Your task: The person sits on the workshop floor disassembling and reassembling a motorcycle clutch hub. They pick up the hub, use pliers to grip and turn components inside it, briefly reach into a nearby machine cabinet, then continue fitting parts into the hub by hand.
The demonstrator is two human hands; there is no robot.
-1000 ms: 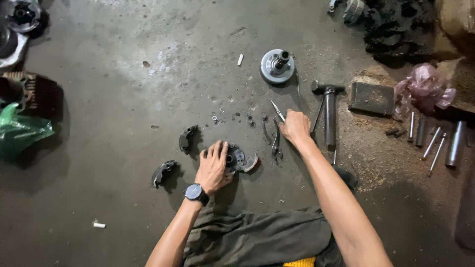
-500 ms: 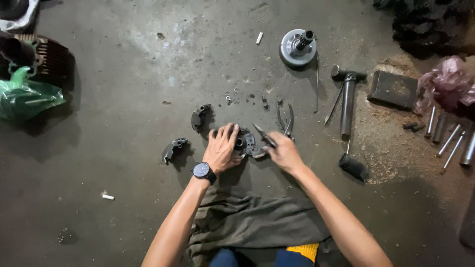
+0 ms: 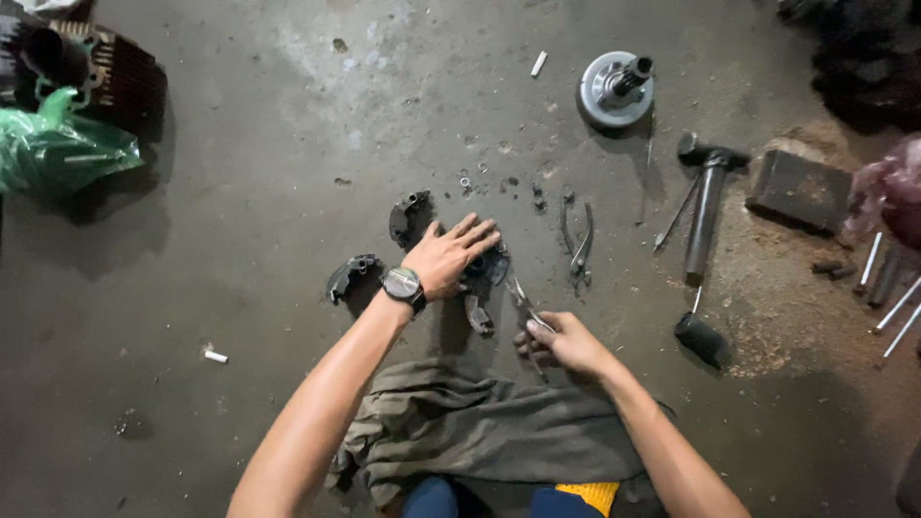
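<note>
Grey, stained concrete floor (image 3: 240,192), seen from above, scattered with engine parts and tools. Far left edge: green plastic bag (image 3: 53,149), just beside a dark finned cylinder part (image 3: 115,67) at the top left corner. Lower left: small white stub (image 3: 216,357) lying alone. Nearer the middle: curved dark shoe piece (image 3: 350,276), well clear of a second dark shoe piece (image 3: 411,216) above it. Left hand (image 3: 446,257), wristwatch (image 3: 403,285) on the wrist, laid flat with fingers spread over a round dark clutch assembly (image 3: 484,273) at mid-floor, pressing down on it, not closed around anything. Just below, olive cloth (image 3: 480,432) spread on the floor toward the bottom edge. Right hand (image 3: 566,342) slightly lower and to the right, grip pressed together around thin pliers (image 3: 526,305), tips angled up-left toward the assembly's lower right edge; contact there too small to tell. Above, tiny washers and nuts (image 3: 470,177) strewn about. Right of the assembly: second pair of pliers (image 3: 580,245) lying free. Toward the top edge: round silver hub with a dark shaft (image 3: 616,88), with a short white stub (image 3: 539,63) to its left. Further right: hammer (image 3: 708,206), dark wooden block (image 3: 798,190), small black cylinder (image 3: 702,338), sawdust around. Right edge: several metal rods (image 3: 887,278) lying side by side.
</note>
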